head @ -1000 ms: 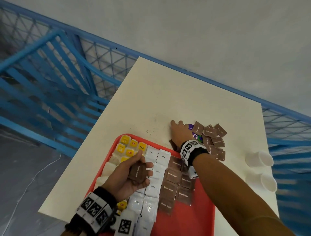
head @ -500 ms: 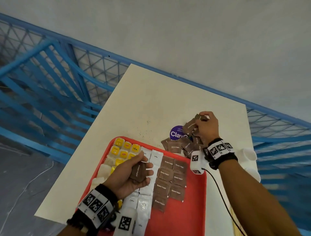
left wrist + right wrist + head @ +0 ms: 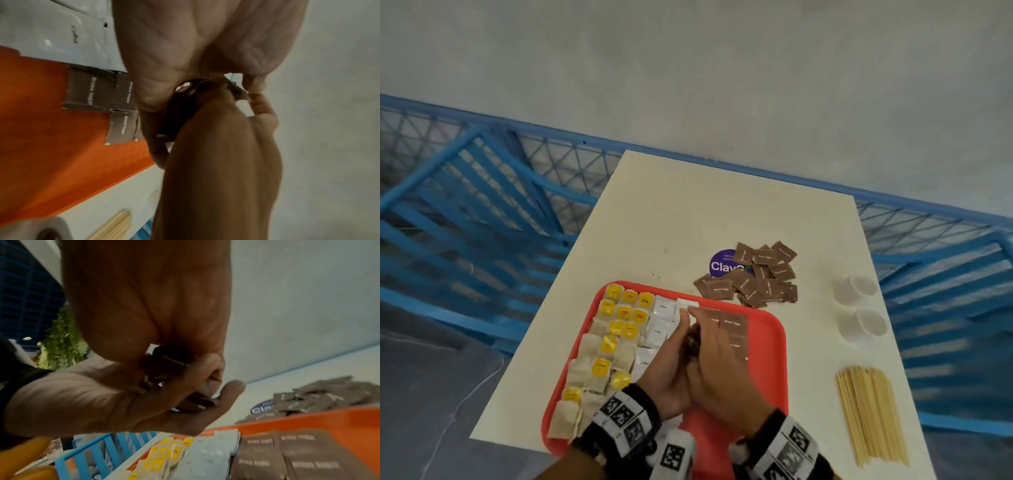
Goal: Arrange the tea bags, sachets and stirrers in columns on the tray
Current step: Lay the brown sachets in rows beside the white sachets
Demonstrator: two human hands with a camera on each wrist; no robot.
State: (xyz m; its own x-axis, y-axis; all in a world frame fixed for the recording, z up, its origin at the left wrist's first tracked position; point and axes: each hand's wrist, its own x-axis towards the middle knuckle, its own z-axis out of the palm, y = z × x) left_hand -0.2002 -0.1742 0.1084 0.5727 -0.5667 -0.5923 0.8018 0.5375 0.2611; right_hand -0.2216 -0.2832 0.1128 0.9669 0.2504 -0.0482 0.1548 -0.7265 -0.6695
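From the head view, the left hand [image 3: 671, 373] and right hand [image 3: 722, 370] are pressed together above the red tray [image 3: 767, 339], brown sachets [image 3: 692, 339] clasped between them. From the left wrist, curled fingers [image 3: 156, 91] are seen closed round the dark sachets. From the right wrist, the sachets are cupped in the left palm, pinched by right fingertips [image 3: 213, 369].

Location type: a refreshment or pantry corner, likely in an office or café. Indicators: a white table [image 3: 726, 219] against a plain grey wall [image 3: 722, 68], blue railing [image 3: 482, 192], paper cups [image 3: 859, 308], a round brand sticker [image 3: 722, 265], a plant [image 3: 59, 339].
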